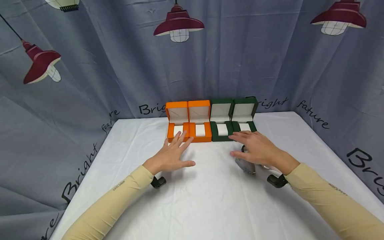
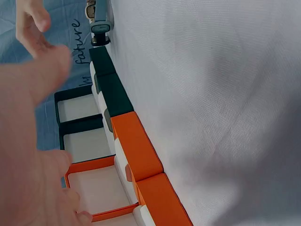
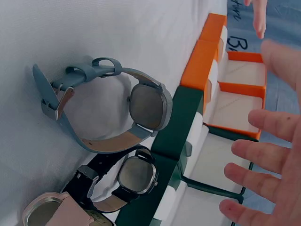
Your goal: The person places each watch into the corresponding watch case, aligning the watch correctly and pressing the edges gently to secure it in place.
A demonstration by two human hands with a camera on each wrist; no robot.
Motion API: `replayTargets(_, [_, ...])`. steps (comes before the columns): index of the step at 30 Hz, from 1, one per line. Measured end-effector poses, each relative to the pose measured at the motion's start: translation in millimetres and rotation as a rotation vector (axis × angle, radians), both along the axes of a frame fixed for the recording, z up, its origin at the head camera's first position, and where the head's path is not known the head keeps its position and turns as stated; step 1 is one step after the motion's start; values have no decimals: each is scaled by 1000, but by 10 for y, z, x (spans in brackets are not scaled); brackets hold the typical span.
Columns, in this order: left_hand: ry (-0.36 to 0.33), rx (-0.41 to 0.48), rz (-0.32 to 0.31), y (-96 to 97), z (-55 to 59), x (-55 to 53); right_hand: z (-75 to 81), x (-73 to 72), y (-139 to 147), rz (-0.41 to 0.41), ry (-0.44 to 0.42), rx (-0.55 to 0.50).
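Observation:
Two orange watch boxes (image 1: 199, 138) and two green watch boxes (image 1: 222, 137) stand side by side with lids raised, each holding a white cushion. My left hand (image 1: 171, 155) is spread just in front of the orange boxes, holding nothing. Over the table before the green boxes, my right hand (image 1: 259, 150) hovers with straight fingers and partly hides several watches. The right wrist view shows a grey-blue watch (image 3: 150, 107), a black watch (image 3: 137, 174) and a pink watch (image 3: 44, 212), their straps closed in loops. No watch touches the fingers there.
A white cloth (image 1: 210, 200) covers the table. Behind it hangs a grey-blue curtain (image 1: 249, 66) printed with lamps and lettering, close to the backs of the boxes. Dark wrist cameras (image 1: 277, 181) sit below both wrists.

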State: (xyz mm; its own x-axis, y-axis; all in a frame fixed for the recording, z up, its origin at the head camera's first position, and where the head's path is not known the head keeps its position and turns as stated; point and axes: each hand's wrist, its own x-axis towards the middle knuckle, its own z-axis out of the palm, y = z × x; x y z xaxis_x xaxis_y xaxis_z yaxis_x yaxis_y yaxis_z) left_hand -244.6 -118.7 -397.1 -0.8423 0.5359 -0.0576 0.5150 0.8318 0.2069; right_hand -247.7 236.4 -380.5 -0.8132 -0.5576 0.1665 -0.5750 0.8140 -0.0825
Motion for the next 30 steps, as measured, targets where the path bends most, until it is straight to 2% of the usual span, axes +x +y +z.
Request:
replayTargets(5, [13,56,3,-9,-18,-34,8,-19,2,-2,7,-57])
replayTargets(13, [22,192,33,2,-44,-59,-30,6,3,-91,-52,-87])
replayTargets(19, [36,283,43,12,-52,-105,-52,-8,19,-90,-71,-140])
replayTargets(24, [19,312,48,6,-53,-153,-62,-31,28,-90,-78,-180])
replayTargets(30, [-1,349,89,-26,-86,-221,-78,-50,53,-102,-85,-203])
